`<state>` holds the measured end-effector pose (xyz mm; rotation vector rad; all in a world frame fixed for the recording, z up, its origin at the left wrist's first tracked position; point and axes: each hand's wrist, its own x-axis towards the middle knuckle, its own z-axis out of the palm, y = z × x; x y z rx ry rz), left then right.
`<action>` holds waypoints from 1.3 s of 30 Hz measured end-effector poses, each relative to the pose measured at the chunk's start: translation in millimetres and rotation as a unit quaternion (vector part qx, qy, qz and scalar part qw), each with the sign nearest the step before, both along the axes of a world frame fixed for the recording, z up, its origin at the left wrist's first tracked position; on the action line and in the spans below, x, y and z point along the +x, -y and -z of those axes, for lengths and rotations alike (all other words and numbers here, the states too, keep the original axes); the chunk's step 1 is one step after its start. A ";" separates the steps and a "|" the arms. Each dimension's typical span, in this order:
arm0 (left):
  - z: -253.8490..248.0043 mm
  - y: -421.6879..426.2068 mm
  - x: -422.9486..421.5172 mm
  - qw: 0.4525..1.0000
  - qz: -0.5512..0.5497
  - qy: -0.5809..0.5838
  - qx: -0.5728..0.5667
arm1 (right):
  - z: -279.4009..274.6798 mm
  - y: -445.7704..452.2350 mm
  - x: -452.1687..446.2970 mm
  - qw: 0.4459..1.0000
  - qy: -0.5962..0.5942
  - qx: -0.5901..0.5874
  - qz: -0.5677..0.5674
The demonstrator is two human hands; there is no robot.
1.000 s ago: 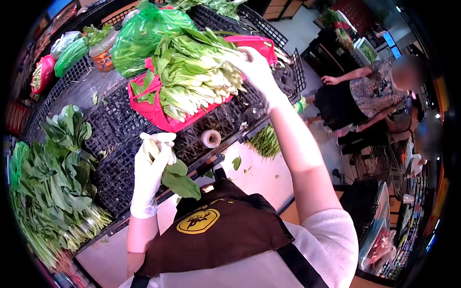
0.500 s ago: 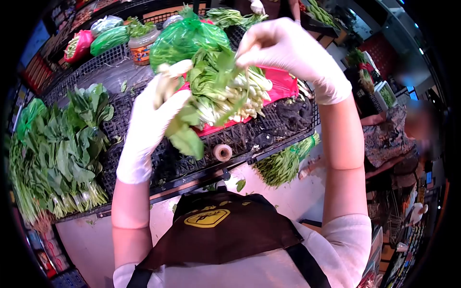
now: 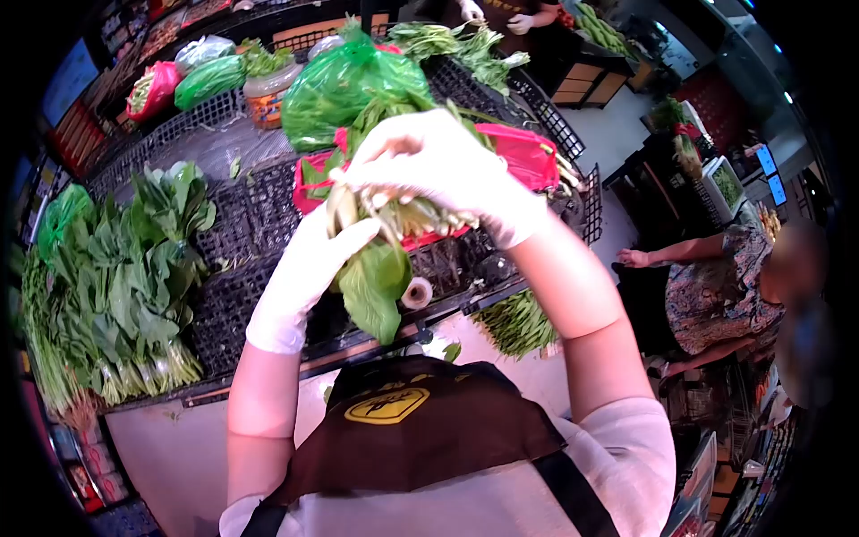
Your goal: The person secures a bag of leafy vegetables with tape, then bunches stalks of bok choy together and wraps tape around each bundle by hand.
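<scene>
My left hand (image 3: 300, 277), in a white glove, is closed around the stems of some leafy greens (image 3: 374, 288), whose broad leaves hang below my fingers. My right hand (image 3: 434, 170), gloved too, reaches across with its fingers pinched together against the stems just above my left hand. The exact pinch point is partly hidden. Beneath and behind my right hand lies a pile of pale-stemmed greens (image 3: 429, 215) on a pink-red plastic bag (image 3: 528, 159), largely covered by the hand. A small roll of tape (image 3: 417, 293) rests near the front edge of the black crate stand (image 3: 237, 300).
Dark leafy bunches (image 3: 134, 277) stand at the left. Behind are a knotted green bag (image 3: 353, 85) and a lidded jar (image 3: 267, 97). Below the front edge lies a bundle of thin greens (image 3: 517, 324). A person (image 3: 716, 286) stands at right; another person's gloved hand (image 3: 520, 24) shows behind.
My right hand has come down and left, from above the pile to beside my left hand. My left hand has shifted slightly right and down with the greens.
</scene>
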<state>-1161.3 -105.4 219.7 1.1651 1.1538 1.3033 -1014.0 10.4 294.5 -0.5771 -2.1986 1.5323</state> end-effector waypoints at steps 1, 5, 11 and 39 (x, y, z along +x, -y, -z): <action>-0.2 1.5 2.2 1.000 -0.005 0.011 -0.004 | 6.0 0.9 -2.3 1.000 -0.010 0.004 -0.003; 22.9 3.2 3.1 0.997 -0.001 0.075 0.012 | 29.6 14.1 -7.7 0.993 -0.046 -0.106 0.013; 47.7 10.0 -5.7 0.996 0.023 0.055 -0.073 | 73.9 16.6 -15.1 0.998 -0.005 -0.062 0.034; 72.6 27.8 -9.8 0.973 -0.201 0.114 -0.003 | 89.4 -103.5 27.2 0.780 0.231 0.538 0.221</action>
